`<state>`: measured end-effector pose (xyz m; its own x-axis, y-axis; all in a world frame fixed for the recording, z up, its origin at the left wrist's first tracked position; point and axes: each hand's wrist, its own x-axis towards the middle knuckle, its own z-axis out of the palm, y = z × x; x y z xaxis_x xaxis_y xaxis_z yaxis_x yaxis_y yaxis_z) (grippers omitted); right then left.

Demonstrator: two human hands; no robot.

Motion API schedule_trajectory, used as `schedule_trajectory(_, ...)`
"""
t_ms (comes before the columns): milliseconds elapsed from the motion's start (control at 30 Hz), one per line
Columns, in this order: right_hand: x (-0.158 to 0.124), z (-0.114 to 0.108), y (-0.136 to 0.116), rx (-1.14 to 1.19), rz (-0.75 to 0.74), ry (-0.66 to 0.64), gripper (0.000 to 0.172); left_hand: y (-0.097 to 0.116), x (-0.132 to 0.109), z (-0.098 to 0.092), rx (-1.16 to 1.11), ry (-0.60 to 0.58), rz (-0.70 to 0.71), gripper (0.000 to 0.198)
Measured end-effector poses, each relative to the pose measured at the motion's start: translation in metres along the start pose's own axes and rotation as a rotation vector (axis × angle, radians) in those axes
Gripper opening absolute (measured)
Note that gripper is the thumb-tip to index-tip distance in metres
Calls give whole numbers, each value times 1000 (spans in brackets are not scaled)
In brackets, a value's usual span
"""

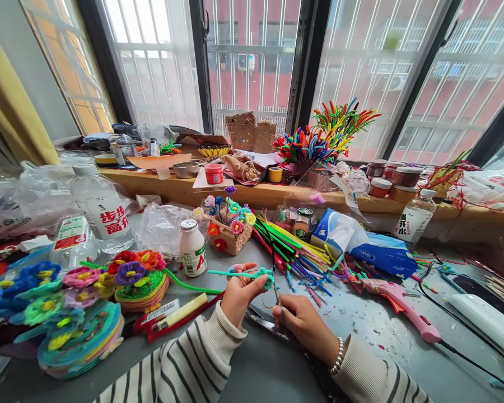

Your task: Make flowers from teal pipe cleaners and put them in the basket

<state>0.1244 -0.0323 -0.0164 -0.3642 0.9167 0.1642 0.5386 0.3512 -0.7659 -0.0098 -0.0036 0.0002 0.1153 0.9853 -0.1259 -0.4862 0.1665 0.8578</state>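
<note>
Between the thumb and fingers of my left hand is a teal pipe-cleaner flower. Its straight teal stem points out to the left. My right hand is closed round a thin metal tool, whose tip reaches up to the flower's right edge; the fingers hide most of it, so its kind is unclear. Below both hands, a shiny metal object lies on the grey table, partly covered by the right hand.
Finished pipe-cleaner flowers crowd the left, near a white bottle and a flower basket. Loose pipe cleaners lie behind my hands. At right are a pink glue gun with its cord and a blue tissue pack.
</note>
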Motion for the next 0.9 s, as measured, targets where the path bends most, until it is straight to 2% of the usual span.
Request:
schedule_trajectory(167,2,1,4,-6,23,71,43,-1,5,-4,16,26,18,26)
schedule_trajectory(300,2,-2,4,15,46,104,40,2,5,-5,34,-13,-2,24)
schedule_trajectory(467,-1,-6,4,34,9,59,44,5,3,-3,65,9,47,44)
schedule_trajectory(600,-3,-5,4,10,-15,-34,46,5,3,-2,74,31,51,56)
schedule_trajectory(733,-3,-5,2,9,2,-62,49,4,1,0,84,-31,29,58)
schedule_trajectory(900,-3,-5,1,32,3,-32,46,5,2,-1,100,-44,25,59)
